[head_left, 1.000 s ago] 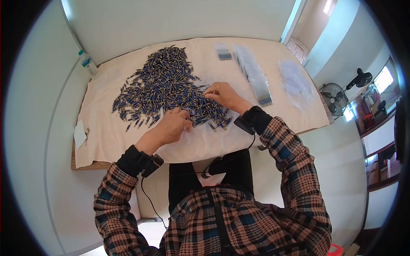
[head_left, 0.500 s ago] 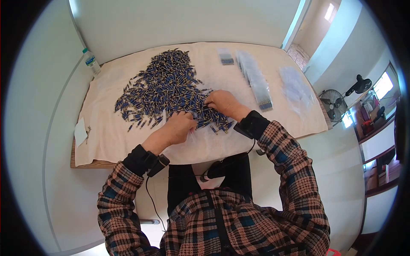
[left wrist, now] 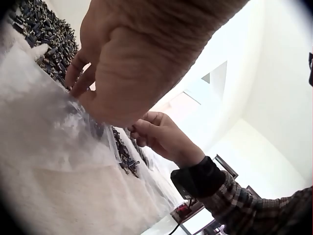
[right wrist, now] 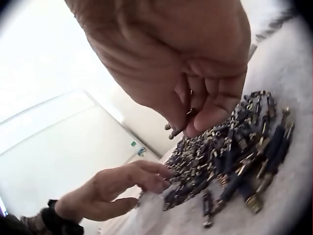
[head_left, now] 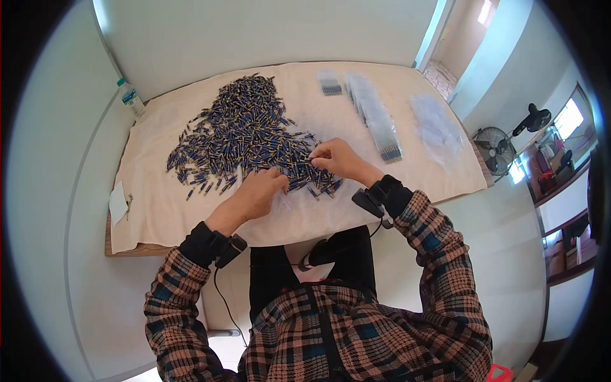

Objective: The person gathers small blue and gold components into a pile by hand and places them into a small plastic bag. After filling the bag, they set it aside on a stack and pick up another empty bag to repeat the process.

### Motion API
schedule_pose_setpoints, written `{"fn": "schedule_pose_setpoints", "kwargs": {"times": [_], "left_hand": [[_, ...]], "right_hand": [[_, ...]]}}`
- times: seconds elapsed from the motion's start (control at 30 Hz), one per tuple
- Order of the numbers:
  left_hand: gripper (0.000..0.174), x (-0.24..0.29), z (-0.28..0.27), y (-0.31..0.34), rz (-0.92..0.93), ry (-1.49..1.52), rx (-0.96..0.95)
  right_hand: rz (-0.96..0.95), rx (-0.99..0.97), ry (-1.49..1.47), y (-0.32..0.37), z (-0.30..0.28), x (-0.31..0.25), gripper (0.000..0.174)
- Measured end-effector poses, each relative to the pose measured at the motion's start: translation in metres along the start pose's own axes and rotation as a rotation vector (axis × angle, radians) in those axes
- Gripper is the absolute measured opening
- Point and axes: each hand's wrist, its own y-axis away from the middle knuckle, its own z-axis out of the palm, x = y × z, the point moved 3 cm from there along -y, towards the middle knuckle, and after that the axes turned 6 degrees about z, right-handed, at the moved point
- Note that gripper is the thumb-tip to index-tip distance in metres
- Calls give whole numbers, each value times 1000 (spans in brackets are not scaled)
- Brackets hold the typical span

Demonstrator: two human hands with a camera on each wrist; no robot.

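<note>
I observe both forearms extended over the cloth (head_left: pixel 159 219), elbows bent and set wide, one on each side of the person's body. Each wrist carries a black strap and camera below a plaid sleeve.

The right hand (head_left: pixel 342 160) comes in from the right, wrist arched, palm turned down and inward, above the near right edge of the pile (head_left: pixel 245 124). I record a narrow pinch: thumb tip against fingertip, with a dark, brass-ended part (right wrist: pixel 176 132) between them. Two ends protrude past the thumb, so more than one part may be held; the view is too soft to settle it. The other fingers are curled in toward the palm.

The left hand (head_left: pixel 256 193) reaches up from the lower left, back of the hand uppermost, fingers slightly bent and pointing toward the right hand. Its fingertips are at a clear bag (left wrist: pixel 73 120) by the near edge of the pile. I cannot tell whether it grips the film or merely touches it. The two hands stand apart, with parts of the pile between.

Elsewhere on the cloth, I note a row of filled bags (head_left: pixel 375 121) beyond the right hand, a smaller group (head_left: pixel 330 86) beside its far end, and loose bags (head_left: pixel 438 127) farther right.
</note>
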Motion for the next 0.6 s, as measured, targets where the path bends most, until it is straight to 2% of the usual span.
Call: {"fn": "schedule_pose_setpoints", "kwargs": {"times": [0.03,0.1,0.13,0.23,0.27,0.37,0.53,0.6], "left_hand": [[25,-1,-1,0,21,-19,96],[22,-4,-4,1,60,-60,289],[22,-6,-2,-1,60,-65,287],[12,-13,0,-10,-134,527,495],[12,-12,-2,-12,-134,520,497],[12,-16,-7,-13,-337,995,610],[11,-20,-12,-12,-277,948,531],[11,-21,-13,-10,-348,1006,469]], "right_hand": [[0,2,-1,3,1,-2,16],[142,-44,-322,8,7,-9,18],[210,-68,-484,9,11,-13,19],[205,-35,-598,10,22,-28,22],[204,-19,-653,10,25,-32,23],[212,-25,-618,13,28,-46,20],[208,-21,-582,15,35,-51,18],[142,29,-486,13,33,-45,18]]}}
